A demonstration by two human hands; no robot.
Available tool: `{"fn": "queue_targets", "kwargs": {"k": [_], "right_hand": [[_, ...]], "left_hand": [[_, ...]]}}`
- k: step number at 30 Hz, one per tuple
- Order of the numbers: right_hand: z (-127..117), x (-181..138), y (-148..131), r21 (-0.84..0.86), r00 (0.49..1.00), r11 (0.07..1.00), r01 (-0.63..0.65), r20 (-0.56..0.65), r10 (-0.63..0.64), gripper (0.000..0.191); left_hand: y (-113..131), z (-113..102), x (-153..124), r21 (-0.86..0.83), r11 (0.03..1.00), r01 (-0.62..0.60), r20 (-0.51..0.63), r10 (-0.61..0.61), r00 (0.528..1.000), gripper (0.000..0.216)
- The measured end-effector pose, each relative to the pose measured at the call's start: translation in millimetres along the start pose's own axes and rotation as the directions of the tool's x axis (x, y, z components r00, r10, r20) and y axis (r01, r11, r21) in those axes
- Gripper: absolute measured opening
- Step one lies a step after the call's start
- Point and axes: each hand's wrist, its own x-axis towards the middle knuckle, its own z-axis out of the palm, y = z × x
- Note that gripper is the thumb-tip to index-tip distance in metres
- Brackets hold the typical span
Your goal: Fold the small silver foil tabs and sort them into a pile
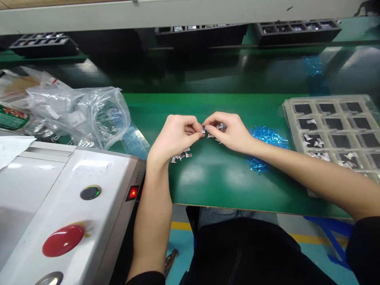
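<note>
Between the fingertips of both hands is a small flat metallic part (203,129), dark with a pale edge. My left hand (181,133) pinches it from the left, thumb against forefinger. From the right, my right hand (227,128) closes on it with thumb and forefinger. Several similar small silvery parts (181,155) lie on the green table (219,178) below my left hand. More of these little parts (220,127) show beside and partly behind my right fingers. The part's exact kind is too small to make out.
A heap of blue film strips (267,136) lies right of my hands. Beyond it sits a clear compartment tray (319,130) holding small parts. To the left stand a white machine (115,170) with a red button (63,239) and plastic bags (80,113). Black trays (297,33) line the back.
</note>
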Motion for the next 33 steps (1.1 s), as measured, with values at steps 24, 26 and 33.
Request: {"fn": "queue_targets", "kwargs": {"k": [24, 26, 33], "right_hand": [[-12.4, 4.9, 23.1, -0.289, 0.997, 0.957, 0.027, 0.077, -0.005, 0.023], [-12.0, 4.8, 23.7, -0.308, 0.998, 0.951, 0.035, 0.065, -0.015, 0.024], [-19.0, 13.9, 21.7, -0.339, 0.999, 0.941, 0.009, -0.04, -0.024, 0.02]], "left_hand": [[-17.5, -22.6, -0.7, 0.682, 0.685, 0.256, -0.068, -0.289, 0.955, 0.018], [-20.2, -21.6, -0.5, 0.698, 0.678, 0.228, -0.034, -0.287, 0.957, 0.026], [-24.9, -21.7, 2.4, 0.693, 0.671, 0.264, -0.034, -0.335, 0.941, 0.011]]}}
